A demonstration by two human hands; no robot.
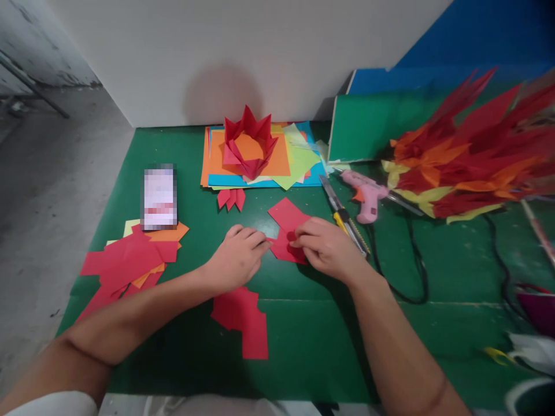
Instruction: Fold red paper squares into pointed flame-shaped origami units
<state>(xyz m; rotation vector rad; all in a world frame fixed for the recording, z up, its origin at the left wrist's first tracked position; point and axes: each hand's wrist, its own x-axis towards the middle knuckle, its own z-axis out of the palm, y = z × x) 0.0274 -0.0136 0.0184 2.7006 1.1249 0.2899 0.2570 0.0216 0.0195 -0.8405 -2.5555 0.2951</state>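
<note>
My left hand (237, 257) and my right hand (326, 247) rest on the green table (329, 341), both with fingers curled and pinching a red paper piece (284, 231) that lies folded between them. The left fingertips press its left corner, the right fingertips press its middle crease. More red paper squares (243, 318) lie just below my left wrist. A small folded red piece (231, 198) sits above the hands.
A red paper crown (249, 144) stands on a stack of coloured sheets (277, 173). A phone (159, 196) and red and orange scraps (130, 260) lie left. A utility knife (344, 219), pink glue gun (366, 199) with cable, and a big paper flower (472, 156) are right.
</note>
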